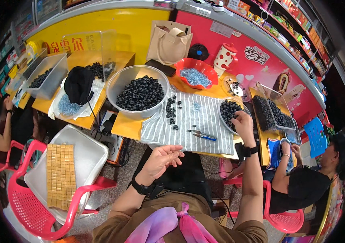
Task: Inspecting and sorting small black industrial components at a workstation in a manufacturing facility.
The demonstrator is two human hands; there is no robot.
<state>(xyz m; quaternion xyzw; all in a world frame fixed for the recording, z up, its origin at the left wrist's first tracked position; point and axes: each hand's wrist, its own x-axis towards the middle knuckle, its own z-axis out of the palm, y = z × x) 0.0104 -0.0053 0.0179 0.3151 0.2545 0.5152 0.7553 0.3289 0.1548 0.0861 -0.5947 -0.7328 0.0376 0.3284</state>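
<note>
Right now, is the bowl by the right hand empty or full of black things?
Quite full: black beads are heaped across the bowl, with the right hand over them.

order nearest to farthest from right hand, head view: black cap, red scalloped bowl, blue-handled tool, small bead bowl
1. small bead bowl, at right hand
2. blue-handled tool, on striped cloth
3. red scalloped bowl, farther back
4. black cap, far left

Beyond my right-hand grip [243,125], I am seeing a red panel [200,30] adjoining a yellow one; stocked shelves [292,26] are rising behind. Yellowish wooden tables [128,127] are standing leftward; lower left, a pink chair [28,208] is resting on speckled grey floor [124,172].
</note>
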